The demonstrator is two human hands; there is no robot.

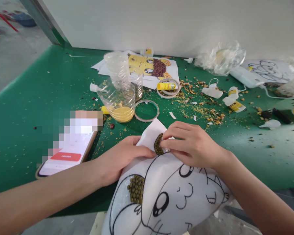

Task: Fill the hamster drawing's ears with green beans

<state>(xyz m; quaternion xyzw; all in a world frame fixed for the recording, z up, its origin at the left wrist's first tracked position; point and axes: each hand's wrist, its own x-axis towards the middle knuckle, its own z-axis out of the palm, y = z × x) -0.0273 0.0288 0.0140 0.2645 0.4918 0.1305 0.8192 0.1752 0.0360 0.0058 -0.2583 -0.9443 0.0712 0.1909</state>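
A white sheet with a black-outlined cartoon animal [173, 195] is tilted over the table's near edge. My left hand [123, 158] grips its upper left side, thumb on top and fingers underneath. Above the sheet, my right hand [191, 143] has its fingers bent together at the drawn ear, which is filled with green beans [158, 145]; whatever is between the fingertips is hidden. Another patch of green beans [136, 189] sticks to the lower left of the drawing, beside a shiny, wet-looking area.
A lit phone [71, 150] lies at left. Beyond the sheet are a cut plastic bottle [120, 101] with yellow grains, tape rolls [147, 111], a glue stick [166, 86], small glue bottles [235, 104], scattered beans, a bean-covered picture [147, 70] and crumpled plastic [220, 58].
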